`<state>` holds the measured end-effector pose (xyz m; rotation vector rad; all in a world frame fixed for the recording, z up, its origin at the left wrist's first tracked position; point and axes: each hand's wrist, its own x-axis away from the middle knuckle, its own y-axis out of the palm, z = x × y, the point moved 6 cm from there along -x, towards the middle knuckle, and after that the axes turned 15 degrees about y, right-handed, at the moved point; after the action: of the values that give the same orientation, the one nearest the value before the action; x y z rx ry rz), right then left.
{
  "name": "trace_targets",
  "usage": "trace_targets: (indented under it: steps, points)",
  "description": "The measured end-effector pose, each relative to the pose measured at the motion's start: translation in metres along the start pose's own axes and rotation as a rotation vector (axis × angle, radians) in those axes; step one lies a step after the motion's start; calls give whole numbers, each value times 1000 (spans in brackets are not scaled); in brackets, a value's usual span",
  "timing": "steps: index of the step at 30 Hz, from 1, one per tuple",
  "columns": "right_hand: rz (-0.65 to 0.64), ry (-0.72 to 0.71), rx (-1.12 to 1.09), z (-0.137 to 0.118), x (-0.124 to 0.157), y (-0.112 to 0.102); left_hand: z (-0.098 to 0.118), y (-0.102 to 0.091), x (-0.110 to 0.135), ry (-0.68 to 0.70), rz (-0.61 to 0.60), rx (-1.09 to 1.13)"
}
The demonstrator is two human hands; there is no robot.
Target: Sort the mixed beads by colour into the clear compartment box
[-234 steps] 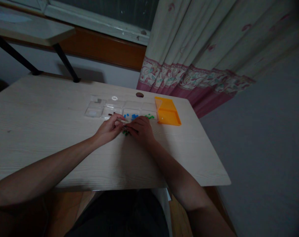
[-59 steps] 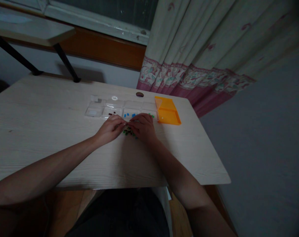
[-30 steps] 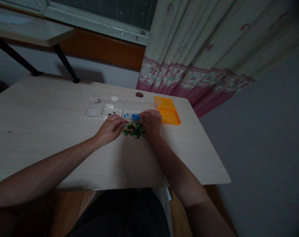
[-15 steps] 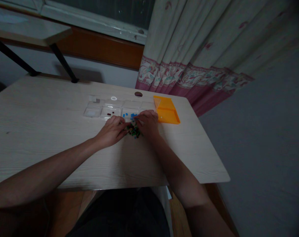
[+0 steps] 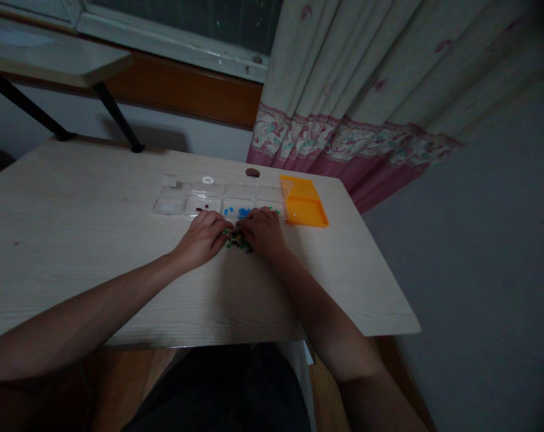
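A small heap of tiny coloured pieces (image 5: 238, 241), mostly green and dark red, lies on the table between my hands. At its left edge is my left hand (image 5: 201, 240), thumb and fingers drawn together; anything between them is too small to make out. My right hand (image 5: 265, 235) reaches over the heap's upper right side, its fingertips bent together at the pieces, partly hidden. Just beyond stand open clear plastic boxes in a row: one holds dark red pieces (image 5: 202, 208), one blue pieces (image 5: 243, 212), and one green pieces (image 5: 273, 210), partly covered by my right hand.
The leftmost clear box (image 5: 168, 207) stands at the row's end. An open orange box (image 5: 307, 211) is at the right. A dark oval (image 5: 252, 173) lies near the table's back edge. A raised shelf (image 5: 87, 66) on black legs is back left, a curtain (image 5: 343, 132) behind.
My right hand has shifted from over the green pieces' box toward the heap, so green pieces now show in that box. My left hand has barely moved.
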<state>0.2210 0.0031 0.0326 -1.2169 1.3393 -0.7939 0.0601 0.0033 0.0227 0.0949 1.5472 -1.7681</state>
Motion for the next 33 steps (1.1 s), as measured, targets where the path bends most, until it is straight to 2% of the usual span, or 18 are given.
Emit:
trace_targets:
  steps: [7, 19, 27, 33]
  points:
    - [-28, -23, -20, -3, 2, -2, -1, 1, 0, 11, 1, 10]
    - [-37, -53, 88, -11, 3, -3, -1, -2, -1, -3, 45, 39]
    - [13, 1, -131, 1, 0, 2, -3, -3, 0, -31, 57, 60]
    - [63, -70, -178, -6, 3, -7, -4, -2, -1, -32, 62, 81]
